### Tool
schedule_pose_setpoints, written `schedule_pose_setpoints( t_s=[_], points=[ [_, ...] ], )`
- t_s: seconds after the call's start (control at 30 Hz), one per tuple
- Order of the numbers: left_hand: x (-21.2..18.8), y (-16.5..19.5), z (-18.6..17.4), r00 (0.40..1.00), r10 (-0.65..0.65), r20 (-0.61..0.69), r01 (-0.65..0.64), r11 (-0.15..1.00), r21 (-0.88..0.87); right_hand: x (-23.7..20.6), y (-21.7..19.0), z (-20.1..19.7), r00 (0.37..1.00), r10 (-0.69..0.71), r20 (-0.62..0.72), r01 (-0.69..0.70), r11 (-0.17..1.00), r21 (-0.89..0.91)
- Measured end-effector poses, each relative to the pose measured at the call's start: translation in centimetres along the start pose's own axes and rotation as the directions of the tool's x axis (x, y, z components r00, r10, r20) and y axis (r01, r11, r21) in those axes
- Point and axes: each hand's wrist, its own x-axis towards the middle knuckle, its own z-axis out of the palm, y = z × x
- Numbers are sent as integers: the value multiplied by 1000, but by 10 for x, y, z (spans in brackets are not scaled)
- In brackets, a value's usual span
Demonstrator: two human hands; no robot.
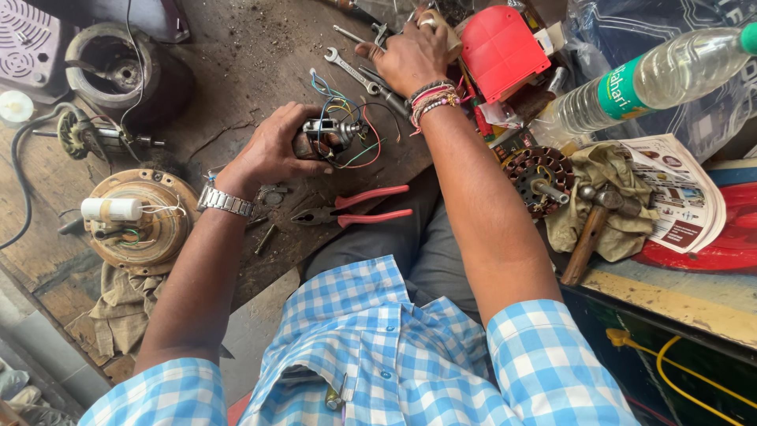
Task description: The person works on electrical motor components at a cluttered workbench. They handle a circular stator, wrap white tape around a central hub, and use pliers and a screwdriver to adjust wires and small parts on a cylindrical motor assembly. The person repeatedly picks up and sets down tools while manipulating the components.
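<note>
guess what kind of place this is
Probably a small electrical repair workshop: the left hand holds a small wired motor over a worn wooden bench with pliers, spanners and a fan motor.

One pliers (pixel 347 213) (red-handled), one bottle (pixel 646 83)

Worn wood, bare metal, glossy plastic

The tabletop (pixel 236 71) is rough, cracked, dusty wood; at its 12 o'clock lies a shiny metal spanner (pixel 347 67), at 6 o'clock pliers (pixel 351 211) with smooth pink plastic handles, at 3 o'clock a glossy red plastic box (pixel 501 51).
</note>
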Motion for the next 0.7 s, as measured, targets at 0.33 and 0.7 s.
schedule_pose_setpoints(
  t_s=[0.33, 0.7],
  points=[
    [-2, 1, 0, 999, 49, -16, -49, 999, -14, -90, 54, -61, 968, 84, -235, 0, 942, 336],
    [1, 4, -1, 998, 57, 6, -57, 998, 31, -156, 18, -52, 997, 68, -29, -49, 901, 432]
  ],
)
